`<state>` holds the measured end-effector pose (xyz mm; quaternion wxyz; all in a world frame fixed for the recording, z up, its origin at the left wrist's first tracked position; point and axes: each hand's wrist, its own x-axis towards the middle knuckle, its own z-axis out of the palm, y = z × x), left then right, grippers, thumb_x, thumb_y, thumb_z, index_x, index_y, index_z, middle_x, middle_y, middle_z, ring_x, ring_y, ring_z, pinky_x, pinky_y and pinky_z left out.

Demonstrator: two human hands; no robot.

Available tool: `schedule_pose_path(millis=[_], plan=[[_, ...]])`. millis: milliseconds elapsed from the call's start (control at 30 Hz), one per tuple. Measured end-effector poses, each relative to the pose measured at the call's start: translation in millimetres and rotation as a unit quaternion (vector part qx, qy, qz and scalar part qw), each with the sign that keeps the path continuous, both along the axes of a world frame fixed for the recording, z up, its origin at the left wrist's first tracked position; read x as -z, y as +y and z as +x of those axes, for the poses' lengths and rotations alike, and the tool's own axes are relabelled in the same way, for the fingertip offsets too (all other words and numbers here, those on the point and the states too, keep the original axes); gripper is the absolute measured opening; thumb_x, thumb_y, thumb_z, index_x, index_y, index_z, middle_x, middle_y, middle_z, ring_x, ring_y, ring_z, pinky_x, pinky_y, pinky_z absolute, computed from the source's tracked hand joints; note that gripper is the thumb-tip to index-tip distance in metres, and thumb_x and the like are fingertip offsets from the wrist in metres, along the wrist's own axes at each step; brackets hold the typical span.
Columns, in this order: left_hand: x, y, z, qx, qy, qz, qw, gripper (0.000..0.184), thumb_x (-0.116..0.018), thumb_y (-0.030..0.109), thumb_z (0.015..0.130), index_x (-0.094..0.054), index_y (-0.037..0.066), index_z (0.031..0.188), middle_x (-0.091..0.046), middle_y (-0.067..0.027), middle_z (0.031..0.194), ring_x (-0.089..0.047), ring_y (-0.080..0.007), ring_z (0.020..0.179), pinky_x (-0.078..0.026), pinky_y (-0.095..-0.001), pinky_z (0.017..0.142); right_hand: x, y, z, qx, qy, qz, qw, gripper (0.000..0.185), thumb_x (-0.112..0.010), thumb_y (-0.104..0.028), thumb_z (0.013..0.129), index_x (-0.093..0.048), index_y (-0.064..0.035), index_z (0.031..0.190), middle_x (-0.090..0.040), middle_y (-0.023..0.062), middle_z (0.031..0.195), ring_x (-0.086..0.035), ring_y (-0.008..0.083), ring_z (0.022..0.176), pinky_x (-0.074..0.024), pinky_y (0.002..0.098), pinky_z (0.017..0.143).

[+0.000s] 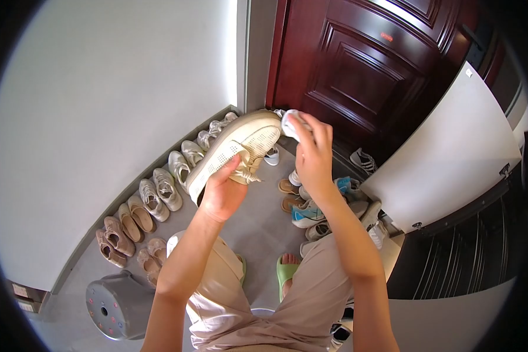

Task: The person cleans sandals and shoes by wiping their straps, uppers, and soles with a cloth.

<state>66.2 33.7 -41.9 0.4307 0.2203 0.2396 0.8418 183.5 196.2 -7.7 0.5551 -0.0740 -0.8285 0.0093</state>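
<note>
A cream lace-up shoe (239, 149) with a perforated upper is held up in front of me, tilted, its toe pointing to the upper right. My left hand (224, 190) grips it near the opening, the thumb lying over the tongue beside the laces. At the toe end, my right hand (314, 149) pinches a white wad (291, 124), which looks like a cloth or tissue. The wad is at or very near the toe; whether it touches I cannot tell. Part of it is covered by my fingers.
Pairs of shoes (154, 198) line the left wall. More shoes (311, 214) lie on the right, near a cabinet with its white door (446, 152) open. A grey stool (120, 306) stands at lower left. A dark red door (364, 70) is ahead. Green slippers (286, 271) are on my feet.
</note>
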Motion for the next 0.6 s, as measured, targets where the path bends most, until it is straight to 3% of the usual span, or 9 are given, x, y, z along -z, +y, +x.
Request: schedule_pose_path(millis=[67,133,167,200,233,333,433,500,600], plan=[[0.4,1.0,1.7,-0.019,0.042,-0.012,0.999,0.048,-0.057,0.017,0.1,-0.047,0.003,0.145,-0.053,-0.0083,0.145,-0.047,-0.0231,0.137,-0.032,-0.0396,0.118,-5.1,-9.3,2.4,-0.016,0.036,-0.001,0.999,0.054,-0.063,0.012,0.079,-0.066,-0.0093,0.129,-0.059,0.0115,0.126,-0.057,0.0326,0.105,-0.0501,0.04,0.088],[13.0,2.0,2.8,-0.036,0.081,-0.026,0.996,0.048,-0.057,0.017,0.1,-0.047,0.004,0.145,-0.054,-0.0077,0.145,-0.047,-0.0231,0.137,-0.032,-0.0397,0.118,-2.4,-26.2,2.3,-0.079,0.006,0.066,0.995,0.047,-0.067,0.0,0.082,-0.068,-0.0119,0.127,-0.059,0.009,0.132,-0.057,0.027,0.11,-0.0497,0.037,0.086],[30.9,2.2,0.9,-0.054,0.166,-0.06,0.983,0.048,-0.059,0.017,0.1,-0.047,0.004,0.145,-0.054,-0.007,0.143,-0.048,-0.0221,0.134,-0.035,-0.0387,0.115,0.5,-32.9,1.3,-0.114,-0.019,0.113,0.987,0.045,-0.068,-0.005,0.083,-0.068,-0.0131,0.127,-0.059,0.0075,0.134,-0.057,0.0247,0.111,-0.0495,0.036,0.085],[30.0,0.7,3.7,-0.071,0.25,-0.094,0.961,0.048,-0.061,0.018,0.1,-0.047,0.005,0.145,-0.055,-0.0063,0.141,-0.049,-0.0211,0.132,-0.037,-0.0378,0.113,2.3,-37.2,-1.8,-0.096,-0.033,0.183,0.978,0.044,-0.069,-0.009,0.084,-0.069,-0.0142,0.127,-0.059,0.0062,0.136,-0.057,0.023,0.112,-0.0493,0.0352,0.085],[29.3,1.2,9.4,-0.068,0.251,-0.095,0.961,0.048,-0.061,0.018,0.1,-0.047,0.005,0.145,-0.055,-0.0063,0.141,-0.049,-0.0211,0.132,-0.037,-0.0378,0.113,3.9,-39.8,-3.2,-0.077,-0.048,0.252,0.964,0.043,-0.069,-0.014,0.084,-0.069,-0.0153,0.127,-0.058,0.005,0.138,-0.057,0.0214,0.113,-0.049,0.0345,0.085],[6.5,-1.8,24.9,-0.157,0.314,-0.146,0.925,0.036,-0.071,0.024,0.098,-0.063,0.004,0.127,-0.066,-0.0047,0.114,-0.06,-0.0154,0.102,-0.05,-0.0305,0.088,0.1,-26.9,0.4,-0.05,-0.007,0.151,0.987,0.044,-0.07,-0.009,0.082,-0.069,-0.0151,0.126,-0.06,0.0056,0.133,-0.057,0.0241,0.11,-0.0494,0.0354,0.086],[0.7,-2.3,26.8,-0.174,0.318,-0.166,0.917,0.035,-0.072,0.025,0.096,-0.065,0.004,0.123,-0.067,-0.0034,0.108,-0.06,-0.0146,0.096,-0.051,-0.0307,0.086,-5.7,-9.0,-2.1,-0.028,0.045,0.008,0.999,0.051,-0.069,0.005,0.078,-0.069,-0.0135,0.126,-0.061,0.0101,0.127,-0.056,0.0306,0.108,-0.049,0.0403,0.091],[3.6,-0.5,26.2,-0.183,0.328,-0.165,0.912,0.035,-0.073,0.024,0.096,-0.065,0.004,0.124,-0.067,-0.0036,0.108,-0.06,-0.0146,0.096,-0.051,-0.0308,0.085,-2.5,-15.4,-1.3,-0.023,0.05,-0.066,0.996,0.051,-0.068,0.005,0.078,-0.069,-0.0126,0.125,-0.061,0.0102,0.126,-0.057,0.0315,0.107,-0.0493,0.0405,0.09],[19.4,5.5,24.1,-0.233,0.388,-0.14,0.881,0.034,-0.073,0.023,0.096,-0.066,0.004,0.123,-0.067,-0.0037,0.107,-0.059,-0.0141,0.095,-0.051,-0.0309,0.084,-1.4,-33.8,-0.8,-0.108,0.008,0.088,0.99,0.047,-0.071,-0.005,0.08,-0.069,-0.0136,0.126,-0.059,0.0088,0.133,-0.057,0.0246,0.109,-0.0484,0.0356,0.088]])
